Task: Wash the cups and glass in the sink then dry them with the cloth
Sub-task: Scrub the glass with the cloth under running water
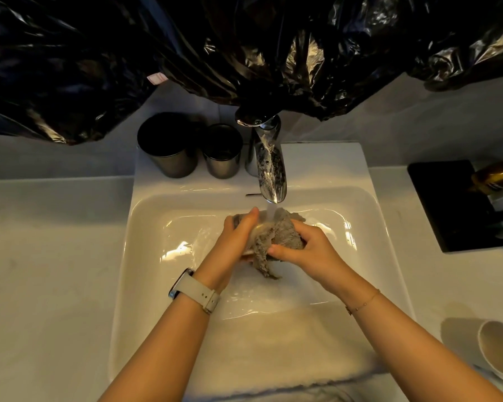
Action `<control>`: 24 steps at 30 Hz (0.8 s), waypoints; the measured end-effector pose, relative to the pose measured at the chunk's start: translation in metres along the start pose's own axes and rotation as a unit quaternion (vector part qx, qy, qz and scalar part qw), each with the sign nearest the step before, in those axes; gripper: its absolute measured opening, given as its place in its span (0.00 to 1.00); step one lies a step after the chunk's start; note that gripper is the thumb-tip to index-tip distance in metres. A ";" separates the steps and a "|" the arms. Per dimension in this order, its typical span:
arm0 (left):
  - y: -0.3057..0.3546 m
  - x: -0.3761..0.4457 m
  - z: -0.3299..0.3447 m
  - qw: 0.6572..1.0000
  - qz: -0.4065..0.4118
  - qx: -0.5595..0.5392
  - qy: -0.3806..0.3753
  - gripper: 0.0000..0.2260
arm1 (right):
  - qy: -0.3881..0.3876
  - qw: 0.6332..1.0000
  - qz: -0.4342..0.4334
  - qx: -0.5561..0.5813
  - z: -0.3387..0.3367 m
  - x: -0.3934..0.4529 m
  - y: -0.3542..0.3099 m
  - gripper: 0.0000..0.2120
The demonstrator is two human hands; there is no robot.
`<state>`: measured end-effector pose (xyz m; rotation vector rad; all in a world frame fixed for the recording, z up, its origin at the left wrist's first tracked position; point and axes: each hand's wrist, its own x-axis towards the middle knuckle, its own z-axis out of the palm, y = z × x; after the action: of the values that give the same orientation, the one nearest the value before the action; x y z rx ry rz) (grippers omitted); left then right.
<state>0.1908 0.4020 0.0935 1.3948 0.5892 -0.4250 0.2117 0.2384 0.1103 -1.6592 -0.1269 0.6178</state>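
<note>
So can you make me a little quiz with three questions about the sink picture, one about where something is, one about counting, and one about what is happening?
1. Where is the pale cup?
A. On the counter to the right of the sink
B. Inside the sink
C. Behind the tap

2. How many dark cups stand left of the tap?
A. One
B. Two
C. Four

3. What is the tap doing?
A. It is off
B. It is running
C. It is covered by a towel

Answers:
1. A: the pale cup lies tipped on its side on the counter, outside the sink.
2. B: a bigger one and a smaller one stand side by side.
3. B: water falls onto the grey cloth that the left hand and right hand hold with a see-through thing, probably the glass.
</note>
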 end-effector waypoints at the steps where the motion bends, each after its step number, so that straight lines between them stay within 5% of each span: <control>1: 0.000 0.005 -0.001 1.000 -0.007 0.008 -0.003 0.30 | -0.007 1.000 0.019 0.016 -0.001 0.003 -0.002 0.12; 6: -0.001 0.013 0.007 0.999 0.005 0.034 0.027 0.30 | -0.040 0.989 0.105 0.091 0.002 0.015 -0.009 0.13; 12: -0.005 0.005 0.013 0.993 0.060 0.024 0.096 0.17 | -0.084 0.984 0.113 0.106 0.004 0.025 -0.018 0.15; 17: -0.009 0.021 -0.005 1.000 -0.014 0.022 0.000 0.38 | -0.071 0.991 0.080 0.080 0.013 0.020 -0.008 0.18; 22: -0.012 0.023 -0.003 0.999 0.017 0.047 -0.018 0.37 | -0.023 0.993 0.078 0.085 0.015 0.018 -0.001 0.16; 24: -0.013 0.017 0.000 0.992 0.095 0.081 0.034 0.24 | -0.035 0.985 0.105 0.130 0.011 0.023 -0.005 0.14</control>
<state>0.1960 0.4009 0.0726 1.6098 0.4801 -0.2772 0.2273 0.2585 0.1070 -1.4089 0.0773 0.8164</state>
